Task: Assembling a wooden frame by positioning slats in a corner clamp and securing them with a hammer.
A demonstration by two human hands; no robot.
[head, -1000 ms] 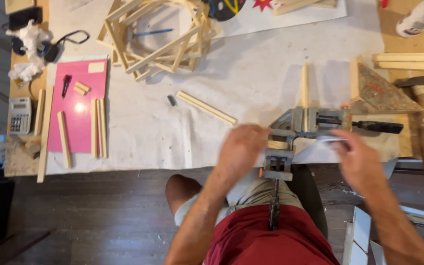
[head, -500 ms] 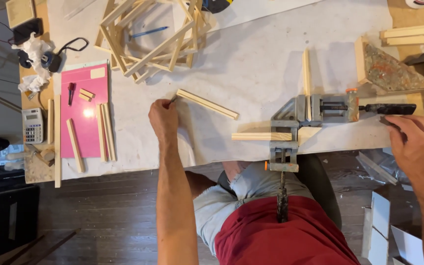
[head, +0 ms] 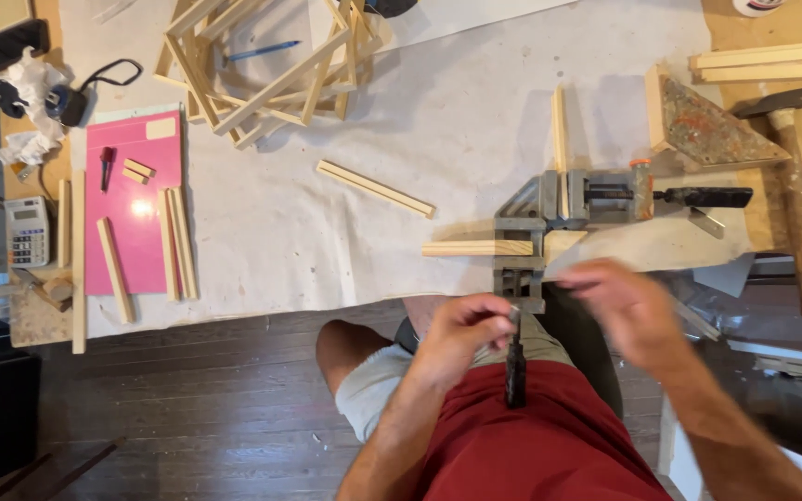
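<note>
L hand (head: 461, 339) pinches clamp (head: 549, 213) screw handle (head: 514, 371) at 6 o'clock; R hand (head: 628, 306) blurred, grip unclear; clamp prob. heavy, rigid.

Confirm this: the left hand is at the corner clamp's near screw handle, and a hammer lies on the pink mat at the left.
Not quite. In the head view the left hand is at the corner clamp, but the hammer lies on the right of the bench, not on the pink mat.
</note>
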